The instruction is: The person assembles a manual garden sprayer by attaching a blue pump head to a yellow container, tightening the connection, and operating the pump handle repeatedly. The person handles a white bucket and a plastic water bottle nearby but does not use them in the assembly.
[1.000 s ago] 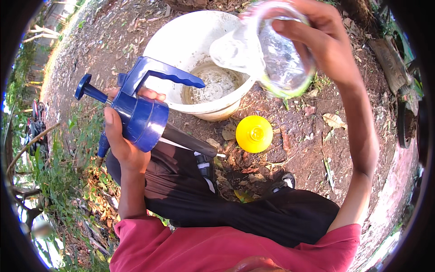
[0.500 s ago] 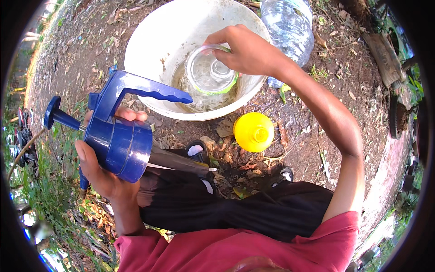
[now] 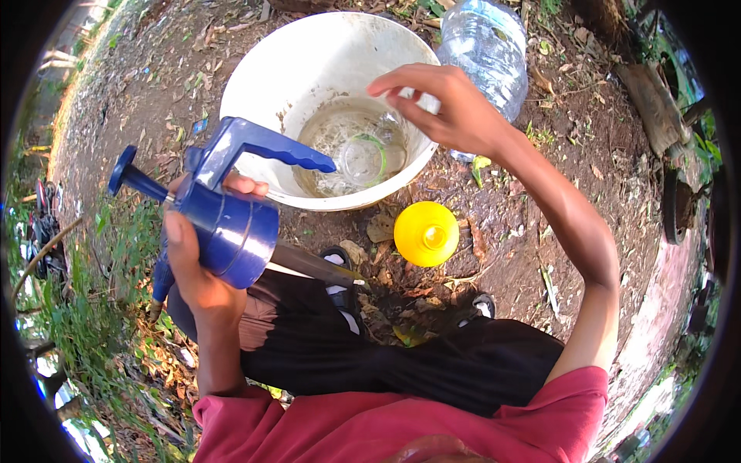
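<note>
My left hand (image 3: 207, 266) is wrapped round a blue pump sprayer head (image 3: 239, 231), with its long grip handle pointing right and its plunger knob to the left. My right hand (image 3: 444, 108) hangs over the right rim of a white bucket (image 3: 266, 69), fingers loosely bent and apart, holding nothing. Shallow murky water lies in the bucket. Down in it sits a clear round container (image 3: 363, 160) with a green edge. A yellow bottle (image 3: 426, 234), seen from above with its neck uncapped, stands on the ground just in front of the bucket.
A large clear plastic water bottle (image 3: 486, 58) lies right of the bucket. Beside my left leg is a flat, blade-like object (image 3: 312, 262). Wooden pieces (image 3: 656, 108) lie at the far right, and grass (image 3: 100, 332) grows at the left. Leaves litter the dirt ground.
My right hand has let go of the clear container, which now rests lower in the bucket, and has moved right. The sprayer head in my left hand has shifted slightly right.
</note>
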{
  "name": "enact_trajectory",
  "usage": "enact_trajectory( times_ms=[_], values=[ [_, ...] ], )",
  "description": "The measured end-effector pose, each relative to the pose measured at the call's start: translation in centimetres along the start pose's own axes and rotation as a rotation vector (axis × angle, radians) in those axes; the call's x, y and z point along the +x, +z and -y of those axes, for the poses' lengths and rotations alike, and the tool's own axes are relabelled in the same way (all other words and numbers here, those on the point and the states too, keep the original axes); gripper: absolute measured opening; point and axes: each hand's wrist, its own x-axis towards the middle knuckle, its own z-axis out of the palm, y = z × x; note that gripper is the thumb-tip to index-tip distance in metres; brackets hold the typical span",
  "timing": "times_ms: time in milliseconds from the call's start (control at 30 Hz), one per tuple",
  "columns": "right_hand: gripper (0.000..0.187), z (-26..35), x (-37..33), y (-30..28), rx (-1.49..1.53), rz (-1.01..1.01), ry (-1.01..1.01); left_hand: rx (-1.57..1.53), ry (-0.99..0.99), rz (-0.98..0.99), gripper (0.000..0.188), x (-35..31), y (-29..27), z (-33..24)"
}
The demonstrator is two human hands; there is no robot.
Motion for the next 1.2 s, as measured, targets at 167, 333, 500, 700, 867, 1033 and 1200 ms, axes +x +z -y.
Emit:
enact_trajectory(
  times_ms=[167, 333, 500, 700, 867, 1033, 1200],
  values=[
    [0.029, -2.7, -7.3, -0.9, -0.034, -0.143, 0.032, 0.259, 0.041, 0.051, 0.054, 0.8, -0.3, 0.9],
    [0.062, -3.0, -17.8, 2.7, -0.01, -0.087, -0.055, 0.277, -0.02, 0.009, 0.052, 0.6, -0.2, 0.8],
    [0.078, 0.6, -23.2, 8.3, 0.062, 0.155, 0.265, 0.243, -0.045, -0.036, 0.055, 0.0, 0.0, 0.3],
    [0.071, 1.6, -22.2, 12.9, 0.053, -0.083, 0.331, 0.202, -0.024, 0.05, 0.057, -0.6, 0.5, 0.4],
    [0.061, 1.8, -22.5, 13.2, -0.004, -0.124, 0.287, 0.17, 0.021, 0.119, 0.057, -0.5, 1.9, 0.9],
    [0.06, 1.8, -22.7, 13.5, -0.032, -0.144, 0.279, 0.268, -0.028, 0.004, 0.064, -0.8, 2.4, 1.2],
    [0.061, 1.6, -22.9, 13.5, 0.001, -0.153, 0.325, 0.266, -0.034, 0.054, 0.064, -1.0, 1.8, 1.5]
  ],
)
